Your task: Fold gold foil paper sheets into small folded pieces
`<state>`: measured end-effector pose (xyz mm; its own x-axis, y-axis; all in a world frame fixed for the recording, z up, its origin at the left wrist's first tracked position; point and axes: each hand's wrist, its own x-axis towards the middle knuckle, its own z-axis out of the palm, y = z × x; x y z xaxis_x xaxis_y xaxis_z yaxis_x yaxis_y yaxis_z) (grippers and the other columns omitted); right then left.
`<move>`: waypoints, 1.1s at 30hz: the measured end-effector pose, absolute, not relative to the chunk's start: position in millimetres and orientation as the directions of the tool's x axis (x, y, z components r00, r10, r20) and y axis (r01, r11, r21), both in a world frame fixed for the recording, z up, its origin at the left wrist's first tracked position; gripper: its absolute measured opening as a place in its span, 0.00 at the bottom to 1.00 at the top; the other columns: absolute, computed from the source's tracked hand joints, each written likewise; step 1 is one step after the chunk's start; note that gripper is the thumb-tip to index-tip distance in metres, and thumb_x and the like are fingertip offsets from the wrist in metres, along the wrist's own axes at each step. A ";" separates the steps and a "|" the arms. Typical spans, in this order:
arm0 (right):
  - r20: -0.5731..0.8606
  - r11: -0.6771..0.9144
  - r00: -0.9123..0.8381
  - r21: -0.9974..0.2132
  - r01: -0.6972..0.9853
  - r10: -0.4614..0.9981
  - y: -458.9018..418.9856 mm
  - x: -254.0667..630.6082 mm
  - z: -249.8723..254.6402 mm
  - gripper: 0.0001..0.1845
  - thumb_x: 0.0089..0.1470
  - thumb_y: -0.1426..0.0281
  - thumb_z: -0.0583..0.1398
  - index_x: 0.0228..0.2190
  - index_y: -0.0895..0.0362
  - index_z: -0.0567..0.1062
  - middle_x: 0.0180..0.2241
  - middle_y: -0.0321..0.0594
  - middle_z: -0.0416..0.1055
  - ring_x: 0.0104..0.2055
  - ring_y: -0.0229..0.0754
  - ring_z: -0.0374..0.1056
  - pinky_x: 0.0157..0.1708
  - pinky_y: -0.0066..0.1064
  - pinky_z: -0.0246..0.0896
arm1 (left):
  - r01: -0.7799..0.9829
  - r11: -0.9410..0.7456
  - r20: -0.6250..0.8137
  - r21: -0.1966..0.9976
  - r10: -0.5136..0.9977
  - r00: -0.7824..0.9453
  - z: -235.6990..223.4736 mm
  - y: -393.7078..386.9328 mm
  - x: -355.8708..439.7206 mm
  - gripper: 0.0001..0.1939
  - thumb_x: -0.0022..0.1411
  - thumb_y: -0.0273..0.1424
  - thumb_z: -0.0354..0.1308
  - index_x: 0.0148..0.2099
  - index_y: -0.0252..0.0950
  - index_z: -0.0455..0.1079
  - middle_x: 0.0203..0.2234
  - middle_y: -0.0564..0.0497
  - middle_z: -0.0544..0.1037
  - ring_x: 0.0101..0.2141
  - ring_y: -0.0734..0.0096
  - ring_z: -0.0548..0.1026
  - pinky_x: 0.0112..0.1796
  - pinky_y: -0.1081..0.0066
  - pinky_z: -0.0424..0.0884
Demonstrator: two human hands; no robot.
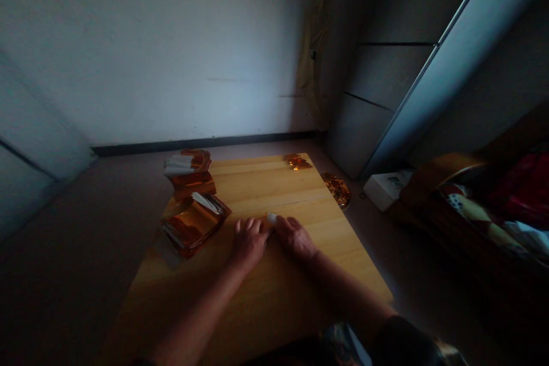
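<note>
Now, foil packets (193,226): amber-gold, some with white slips, are lying piled along the left edge of the wooden tabletop (261,168), and the nearest pile is overhanging it.
Left hand (249,243): fingers are curling down at centre, tips meeting the white piece; grip cannot be told.
White piece (271,218): is sitting between both hands, mostly hidden.
Right hand (295,238): fingers are angling in against it, clenched or merely touching, unclear.
Foil scrap (297,161): is resting at the far edge, upper centre.
Floor foil (337,190): is lying crumpled beyond the table's right side.
Risk: a knock could be sliding the overhanging pile off; a loose hold could be losing the white piece.
</note>
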<state>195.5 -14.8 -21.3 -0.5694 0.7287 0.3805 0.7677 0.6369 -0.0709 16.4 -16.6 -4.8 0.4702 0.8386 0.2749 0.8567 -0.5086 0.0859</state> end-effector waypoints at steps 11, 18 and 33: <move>0.402 0.613 -0.521 -0.139 0.778 0.753 -12.1 191.2 -19.3 0.12 0.60 0.76 0.50 0.40 0.60 0.71 0.41 0.47 0.70 0.41 0.42 0.65 0.48 0.37 0.59 | 0.855 -0.514 0.269 0.068 0.835 0.481 -3.8 -17.3 16.2 0.16 0.60 0.27 0.50 0.47 0.50 0.72 0.40 0.46 0.73 0.45 0.58 0.66 0.50 0.46 0.54; 0.443 0.623 -0.480 -0.271 0.734 0.757 -11.5 195.8 -13.9 0.12 0.57 0.74 0.54 0.44 0.59 0.71 0.44 0.47 0.70 0.44 0.42 0.66 0.48 0.35 0.61 | 0.849 -0.524 0.304 0.064 0.821 0.484 -4.1 -16.2 14.6 0.13 0.63 0.31 0.50 0.45 0.52 0.72 0.38 0.47 0.74 0.43 0.59 0.67 0.47 0.53 0.57; 0.465 0.612 -0.447 -0.304 0.730 0.764 -9.7 196.9 -22.1 0.08 0.54 0.70 0.58 0.37 0.58 0.74 0.44 0.47 0.71 0.45 0.43 0.67 0.49 0.35 0.61 | 0.753 -0.656 0.483 -0.047 0.645 0.592 -17.2 11.6 0.2 0.07 0.62 0.35 0.53 0.40 0.39 0.69 0.29 0.49 0.74 0.36 0.63 0.67 0.38 0.63 0.58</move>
<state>196.9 -9.7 -22.1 -0.4469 0.7645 0.4646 0.7302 0.6118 -0.3043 0.2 11.6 -17.2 0.5916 0.6453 0.4832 0.7534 -0.6559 -0.0466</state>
